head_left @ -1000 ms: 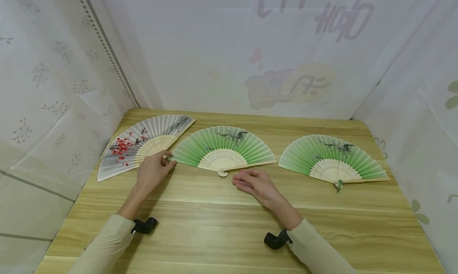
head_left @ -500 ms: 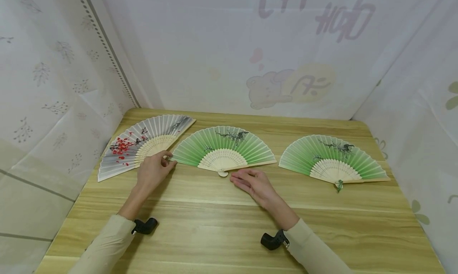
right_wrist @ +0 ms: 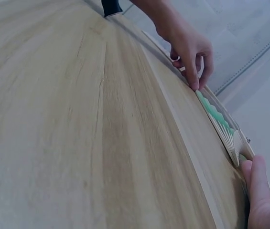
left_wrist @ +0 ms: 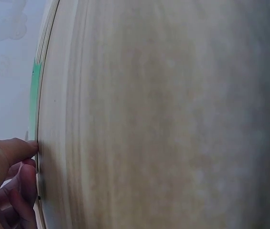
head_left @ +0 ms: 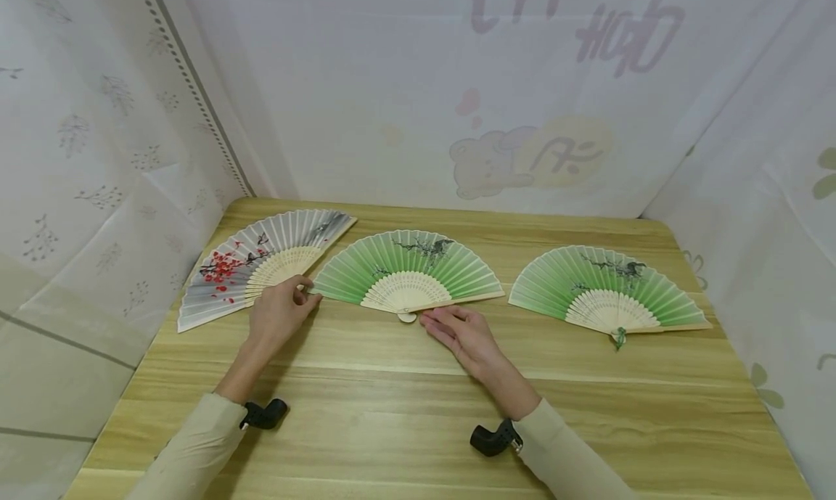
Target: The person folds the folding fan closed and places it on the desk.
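Note:
A green folding fan [head_left: 405,289] with a dark branch print lies spread in the middle of the wooden table. My left hand [head_left: 279,310] pinches its left corner between thumb and forefinger; the other fingers curl beneath the palm. In the right wrist view the same left hand [right_wrist: 192,55] grips the tip of the green edge. My right hand [head_left: 466,340] rests by the fan's pivot, its fairly straight fingers touching the lower wooden rib. Its thumb stands apart from the fingers in the right wrist view, where these fingers [right_wrist: 258,183] reach the fan's base.
At the left lies a grey-white folding fan [head_left: 261,260] with red blossoms, partly behind my left hand. A second green folding fan [head_left: 607,289] with a green tassel [head_left: 618,339] is spread at the right. Printed cloth [head_left: 366,93] hangs behind the table [head_left: 366,427].
My right hand has shifted slightly left, up to the middle fan's lower rib near the pivot. The left hand and all the fans have stayed in place.

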A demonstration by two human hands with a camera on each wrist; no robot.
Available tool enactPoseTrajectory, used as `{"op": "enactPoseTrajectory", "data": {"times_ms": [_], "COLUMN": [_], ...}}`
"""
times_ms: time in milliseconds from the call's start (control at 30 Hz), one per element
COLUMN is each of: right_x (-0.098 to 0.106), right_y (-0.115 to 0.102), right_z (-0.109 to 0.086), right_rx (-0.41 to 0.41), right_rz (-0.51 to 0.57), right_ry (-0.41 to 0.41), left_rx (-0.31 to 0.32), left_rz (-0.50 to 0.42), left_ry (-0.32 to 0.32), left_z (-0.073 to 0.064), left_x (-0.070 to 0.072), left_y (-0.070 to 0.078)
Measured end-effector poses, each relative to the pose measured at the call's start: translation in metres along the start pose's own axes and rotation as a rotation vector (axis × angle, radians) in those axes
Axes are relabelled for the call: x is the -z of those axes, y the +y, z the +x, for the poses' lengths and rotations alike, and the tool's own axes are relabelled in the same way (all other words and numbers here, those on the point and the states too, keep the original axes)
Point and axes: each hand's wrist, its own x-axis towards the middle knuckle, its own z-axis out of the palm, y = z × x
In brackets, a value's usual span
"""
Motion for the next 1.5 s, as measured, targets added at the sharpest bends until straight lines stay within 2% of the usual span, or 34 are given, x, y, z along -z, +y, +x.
{"op": "enactPoseTrajectory", "data": {"times_ms": [267, 600, 967, 1500], "right_x": [-0.004, -0.007, -0.012, -0.011], "right_y": [0.003, 0.007, 0.005, 0.005], "right_z": [0.001, 0.009, 0.015, 0.013], "right_rx": [0.025, 0.084, 0.057, 0.053], "right_rz": [0.031, 0.056, 0.072, 0.048], "right_ry": [0.046, 0.142, 0.218, 0.210], "left_rx": [0.018, 0.001, 0.006, 0.032], "left_rz": [0.005, 0.005, 0.009, -0.009], "left_ry": [-0.010, 0.000, -0.009, -0.032], "left_z": [-0.001, -0.001, -0.001, 0.002], "left_x": [0.002, 0.002, 0.002, 0.003], "left_y": [0.000, -0.001, -0.001, 0.002]}}
